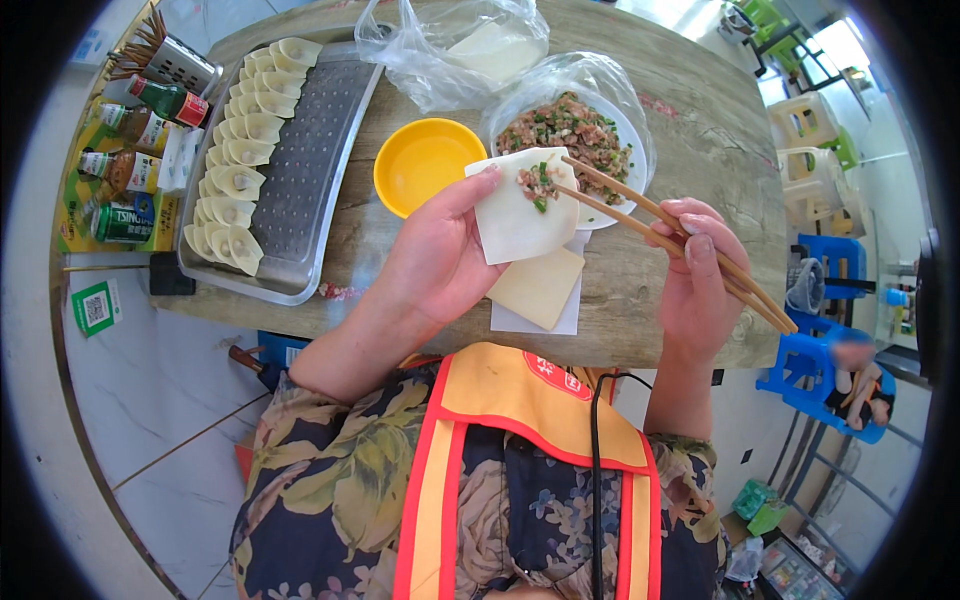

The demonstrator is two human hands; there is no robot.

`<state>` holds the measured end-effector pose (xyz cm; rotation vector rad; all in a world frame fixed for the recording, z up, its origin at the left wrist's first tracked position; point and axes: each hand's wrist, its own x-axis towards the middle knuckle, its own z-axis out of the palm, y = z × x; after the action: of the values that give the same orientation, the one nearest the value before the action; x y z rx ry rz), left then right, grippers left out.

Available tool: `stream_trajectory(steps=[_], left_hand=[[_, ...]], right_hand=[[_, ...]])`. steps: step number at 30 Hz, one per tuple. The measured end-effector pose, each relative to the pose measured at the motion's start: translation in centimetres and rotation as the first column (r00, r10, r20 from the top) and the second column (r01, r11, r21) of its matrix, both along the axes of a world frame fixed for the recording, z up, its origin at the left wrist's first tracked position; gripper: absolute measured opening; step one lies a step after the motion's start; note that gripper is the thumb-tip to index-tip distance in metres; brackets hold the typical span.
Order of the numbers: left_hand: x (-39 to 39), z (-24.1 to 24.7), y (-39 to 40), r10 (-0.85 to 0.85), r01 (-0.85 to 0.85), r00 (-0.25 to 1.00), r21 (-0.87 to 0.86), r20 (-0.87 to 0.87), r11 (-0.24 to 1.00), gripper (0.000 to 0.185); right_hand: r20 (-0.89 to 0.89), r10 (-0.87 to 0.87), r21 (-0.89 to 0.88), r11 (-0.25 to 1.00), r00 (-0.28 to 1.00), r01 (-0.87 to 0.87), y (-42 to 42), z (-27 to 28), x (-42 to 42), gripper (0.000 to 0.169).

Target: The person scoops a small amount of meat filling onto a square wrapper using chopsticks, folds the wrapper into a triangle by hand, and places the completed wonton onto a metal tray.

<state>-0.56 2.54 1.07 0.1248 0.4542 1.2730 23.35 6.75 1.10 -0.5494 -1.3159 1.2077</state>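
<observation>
A square wonton wrapper (pixel 510 225) lies across the fingers of my left hand (pixel 442 247), its thumb pressing one corner. A small lump of minced meat with chopped green onion (pixel 538 184) rests on it. My right hand (pixel 705 270) grips a pair of wooden chopsticks (pixel 637 210), whose tips touch the wrapper beside the lump. Behind it, a plate (pixel 639 161) in a clear plastic bag holds more minced filling (pixel 570 131). Below my left fingers a stack of wrappers (pixel 541 289) sits on white paper (pixel 504 319). A yellow bowl (pixel 427 165) stands left of the plate.
A perforated metal tray (pixel 307 157) at left carries rows of folded wontons (pixel 244 142). Beyond the bowl lies a plastic bag (pixel 450 82) with wrappers. Bottles (pixel 169 101), a green can (pixel 124 221) and a chopstick holder (pixel 180 64) line the left. A person (pixel 859 382) sits far right.
</observation>
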Motion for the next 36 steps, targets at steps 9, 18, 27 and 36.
stream_trajectory(steps=[9, 18, 27, 36], left_hand=[[0.1, 0.1, 0.2, 0.062, -0.063, 0.997, -0.010, -0.047, 0.998, 0.047], [0.0, 0.9, 0.3, 0.132, -0.138, 0.982, -0.034, -0.134, 0.990, 0.044], [0.1, 1.9, 0.2, 0.228, -0.242, 0.946, -0.035, -0.232, 0.970, 0.045], [-0.1, 0.4, 0.0, 0.122, -0.118, 0.984, 0.034, -0.132, 0.992, 0.046]], right_hand=[[0.090, 0.028, -0.005, 1.000, 0.996, -0.028, -0.4, -0.3, -0.4, 0.017], [0.059, -0.043, -0.064, 0.997, 0.997, 0.046, 0.1, -1.0, -0.6, 0.017], [0.322, -0.208, 0.018, 0.977, 0.924, 0.214, 2.7, -0.1, 0.8, 0.016], [-0.071, -0.121, -0.139, 0.984, 0.990, 0.111, 2.6, -0.1, 0.5, 0.021]])
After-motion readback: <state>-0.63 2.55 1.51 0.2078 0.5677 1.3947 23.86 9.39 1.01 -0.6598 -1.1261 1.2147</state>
